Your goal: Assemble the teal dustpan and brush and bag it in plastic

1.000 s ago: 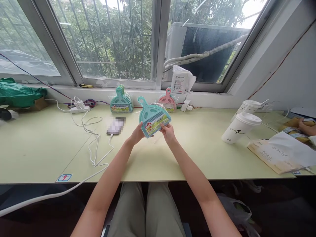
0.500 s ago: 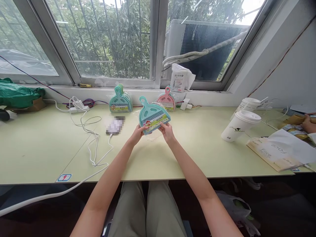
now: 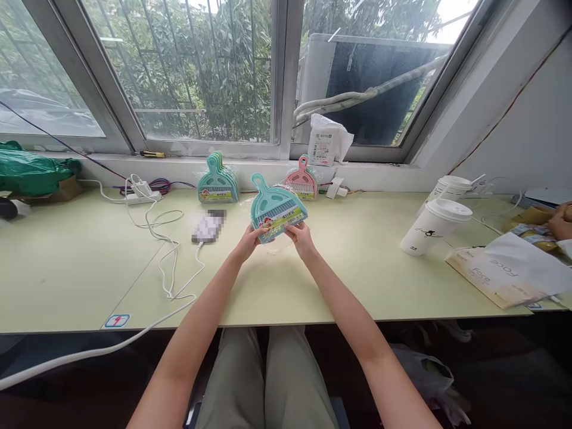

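Observation:
A teal mini dustpan and brush set in clear wrapping is held up above the table, tilted, its handle toward the upper left. My left hand grips its lower left corner, thumb on the front. At the lower right edge, my right hand pinches it between thumb and fingers. Behind, against the wall, stands a row of teal and green dustpan sets on the left. Partly hidden by the held one, a pink dustpan set leans at the right.
On the left lie a blurred phone, white cables, a power strip and a green bag. White cups and a tissue pack stand right. Another person's hand shows at the right edge.
The held dustpan set has barely shifted, with a very slight turn. My right hand has slid a little to the left along its lower edge.

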Tool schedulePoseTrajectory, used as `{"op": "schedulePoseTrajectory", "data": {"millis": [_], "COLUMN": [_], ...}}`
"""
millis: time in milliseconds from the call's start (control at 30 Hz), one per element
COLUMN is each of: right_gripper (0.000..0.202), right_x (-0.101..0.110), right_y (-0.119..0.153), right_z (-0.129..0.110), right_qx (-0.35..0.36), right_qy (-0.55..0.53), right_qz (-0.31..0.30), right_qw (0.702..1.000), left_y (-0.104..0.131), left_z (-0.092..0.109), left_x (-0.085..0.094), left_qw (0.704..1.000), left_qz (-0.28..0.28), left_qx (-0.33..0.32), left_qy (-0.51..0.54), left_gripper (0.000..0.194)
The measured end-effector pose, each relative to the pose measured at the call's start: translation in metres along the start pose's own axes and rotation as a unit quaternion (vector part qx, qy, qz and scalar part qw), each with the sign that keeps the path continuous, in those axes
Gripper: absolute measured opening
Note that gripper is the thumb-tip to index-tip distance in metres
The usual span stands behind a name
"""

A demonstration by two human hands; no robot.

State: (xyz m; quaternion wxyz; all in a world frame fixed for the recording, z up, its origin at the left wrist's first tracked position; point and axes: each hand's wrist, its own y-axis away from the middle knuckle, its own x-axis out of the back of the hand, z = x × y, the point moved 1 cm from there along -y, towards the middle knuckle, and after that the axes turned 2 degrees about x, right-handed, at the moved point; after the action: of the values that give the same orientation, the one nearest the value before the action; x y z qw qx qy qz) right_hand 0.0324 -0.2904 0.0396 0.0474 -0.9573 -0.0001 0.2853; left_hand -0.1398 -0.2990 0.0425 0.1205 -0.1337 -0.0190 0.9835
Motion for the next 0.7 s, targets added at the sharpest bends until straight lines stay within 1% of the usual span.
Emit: {"op": "schedulePoseTrajectory", "data": {"millis": [133,400,467,600,700], "right_gripper": [0.035,0.035,0.035,0.039,0.041], "right_x": [-0.0002,0.003,0.0038,0.0049,0.0056], "right_y": [0.0004,-0.0025,-0.0035,-0.0053,-0.0057], "right_z": [0.0008,0.0069,0.0081,0.0078,0.0067], "right_qx": [0.003,0.0,0.002,0.014,0.022], "right_qy": [-0.001,-0.005,-0.008,-0.01,-0.006], "right_qz": [0.004,-0.003,-0.005,-0.012,-0.01], "right_qw": [1.0,1.0,1.0,1.0,1.0], "left_y": [-0.0004,-0.0024,-0.0022,-0.0001,0.0018], "left_z": [-0.0008,-0.0034,-0.003,-0.0001,0.0024], "left_x": [0.0003,0.0025,0.0029,0.0023,0.0014], "left_qw": [1.0,1.0,1.0,0.999,0.997], "left_qz": [-0.003,0.01,-0.001,-0.04,-0.055], "left_qx": [0.001,0.007,0.006,0.009,0.018], "left_qy": [0.002,0.009,0.004,-0.027,-0.043], "left_gripper": [0.051,0.052,0.053,0.053,0.055]}}
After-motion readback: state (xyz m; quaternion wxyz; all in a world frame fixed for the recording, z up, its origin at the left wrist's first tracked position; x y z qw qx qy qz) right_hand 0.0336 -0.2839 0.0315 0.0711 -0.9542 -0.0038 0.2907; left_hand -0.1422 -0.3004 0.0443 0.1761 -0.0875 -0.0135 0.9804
